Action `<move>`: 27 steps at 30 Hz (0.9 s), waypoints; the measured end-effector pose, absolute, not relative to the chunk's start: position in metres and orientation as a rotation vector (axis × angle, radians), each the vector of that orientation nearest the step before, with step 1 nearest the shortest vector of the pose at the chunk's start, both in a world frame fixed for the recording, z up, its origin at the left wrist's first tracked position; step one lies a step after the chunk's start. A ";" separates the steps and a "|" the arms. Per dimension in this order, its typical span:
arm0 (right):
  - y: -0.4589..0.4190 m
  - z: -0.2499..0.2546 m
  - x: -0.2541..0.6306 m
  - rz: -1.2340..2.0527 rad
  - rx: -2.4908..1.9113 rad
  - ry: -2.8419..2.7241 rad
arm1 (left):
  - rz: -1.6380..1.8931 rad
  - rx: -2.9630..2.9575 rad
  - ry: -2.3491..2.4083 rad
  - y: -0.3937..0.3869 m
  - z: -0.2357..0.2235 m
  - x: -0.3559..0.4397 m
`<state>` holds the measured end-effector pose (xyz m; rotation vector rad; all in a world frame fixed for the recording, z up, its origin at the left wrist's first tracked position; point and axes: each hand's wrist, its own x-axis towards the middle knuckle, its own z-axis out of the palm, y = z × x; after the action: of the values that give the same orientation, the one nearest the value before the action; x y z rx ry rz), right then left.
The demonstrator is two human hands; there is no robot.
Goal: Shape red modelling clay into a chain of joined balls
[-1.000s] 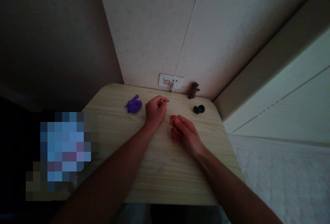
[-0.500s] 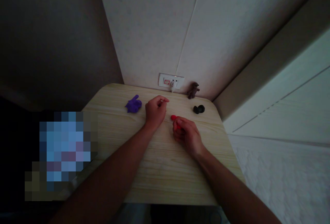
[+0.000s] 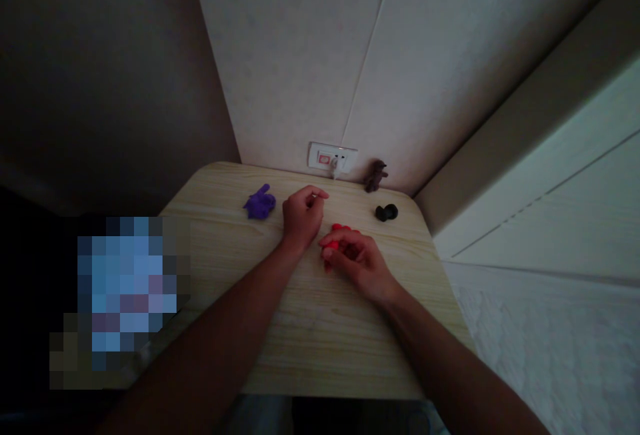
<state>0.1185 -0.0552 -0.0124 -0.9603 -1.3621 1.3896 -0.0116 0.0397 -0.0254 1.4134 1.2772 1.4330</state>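
Observation:
My right hand [image 3: 355, 260] rests on the wooden table [image 3: 310, 328] with its fingers curled round a lump of red clay [image 3: 339, 229], which shows at the fingertips. My left hand [image 3: 300, 213] lies just to the left of it, loosely closed, thumb and forefinger pinched together; whether anything is in the pinch is too small to see. A purple clay figure [image 3: 259, 203] sits on the table left of my left hand.
A black clay lump [image 3: 386, 212] lies at the table's back right. A small brown figure [image 3: 375, 175] stands against the wall beside a wall socket [image 3: 333, 155]. Walls close in behind and to the right. A blurred patch covers the lower left.
My right hand has shifted left towards my left hand and closed further over the red clay. My left hand has stayed put.

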 end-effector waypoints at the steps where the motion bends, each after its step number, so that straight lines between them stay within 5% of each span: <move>1: -0.055 -0.012 0.118 1.410 -0.961 -1.345 | 1.434 1.414 1.277 0.040 -0.026 -0.011; 16: -0.055 -0.016 0.117 1.542 -0.911 -1.135 | 1.417 1.434 1.313 0.039 -0.025 -0.011; 27: -0.058 -0.010 0.117 1.337 -1.021 -1.439 | 1.435 1.439 1.300 0.041 -0.027 -0.011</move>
<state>0.1169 -0.0578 -0.0095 -1.0214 -1.4394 1.3372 -0.0113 0.0409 -0.0274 1.4390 1.3003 1.4354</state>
